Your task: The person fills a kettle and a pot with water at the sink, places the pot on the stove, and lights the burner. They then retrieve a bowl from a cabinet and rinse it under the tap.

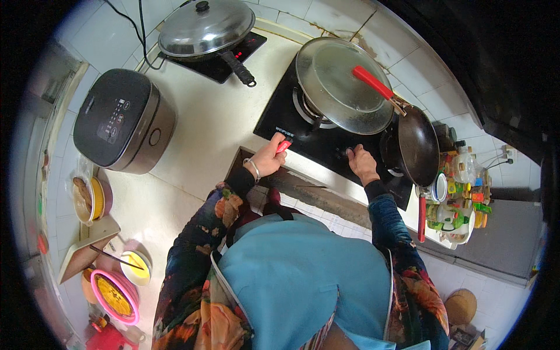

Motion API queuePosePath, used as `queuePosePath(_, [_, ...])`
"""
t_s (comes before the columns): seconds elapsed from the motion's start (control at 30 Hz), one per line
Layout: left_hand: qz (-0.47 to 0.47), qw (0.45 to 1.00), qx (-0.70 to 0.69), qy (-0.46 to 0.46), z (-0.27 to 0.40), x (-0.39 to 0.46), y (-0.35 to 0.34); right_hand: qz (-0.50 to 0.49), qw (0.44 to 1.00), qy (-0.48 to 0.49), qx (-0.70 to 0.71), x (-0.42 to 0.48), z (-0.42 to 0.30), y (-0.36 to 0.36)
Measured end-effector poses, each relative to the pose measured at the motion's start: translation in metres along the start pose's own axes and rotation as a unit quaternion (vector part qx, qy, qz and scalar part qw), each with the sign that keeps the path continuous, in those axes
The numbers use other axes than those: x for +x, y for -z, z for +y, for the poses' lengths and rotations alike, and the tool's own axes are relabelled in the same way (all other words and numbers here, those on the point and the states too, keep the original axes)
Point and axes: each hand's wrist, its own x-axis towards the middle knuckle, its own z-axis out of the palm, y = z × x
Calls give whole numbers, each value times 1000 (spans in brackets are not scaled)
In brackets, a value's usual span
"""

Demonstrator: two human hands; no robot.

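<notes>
My left hand [264, 159] is closed around a small red lighter [284, 146] at the front edge of the black glass gas stove [280, 118]. The lighter's dark top points toward the stove, and no flame shows at it. My right hand [364, 165] is on the stove's front part, its fingers closed at a dark control knob [340, 153] that they mostly hide. Beyond both hands, a wide pan with a domed lid [341, 83] sits over the left burner [306, 109]. No flame is visible there.
A dark frying pan [418, 148] with a red handle [421, 218] stands right, near several bottles [459, 192]. A lidded wok [208, 28] sits on an induction cooker [218, 70]. At left are a rice cooker [127, 118], bowl [146, 267] and pink basket [135, 306].
</notes>
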Motion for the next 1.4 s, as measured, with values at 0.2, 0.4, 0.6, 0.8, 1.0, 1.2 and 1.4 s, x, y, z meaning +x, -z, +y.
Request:
queuePosePath(0.2, [57,969,242,8,5,37,9,32,994,61,-87,15,-4,-12])
queuePosePath(0.4, [53,924,371,80,-4,78,7,24,985,118,-120,16,-4,-10])
queuePosePath(0.6, [56,924,373,53,-2,109,-1,-30,983,95,-151,26,3,-22])
queuePosePath(0.8, [84,935,342,46,-4,129,-8,-78,986,68,-129,23,-12,-9])
queuePosePath(1.0, [89,937,331,63,-7,144,-9,-126,982,52,-133,28,-15,-9])
queuePosePath(1.2, [89,938,327,76,-8,148,-9,-139,980,43,-139,28,-21,-5])
queuePosePath(1.4, [91,938,325,76,-14,156,-16,-124,976,60,-169,30,-15,-16])
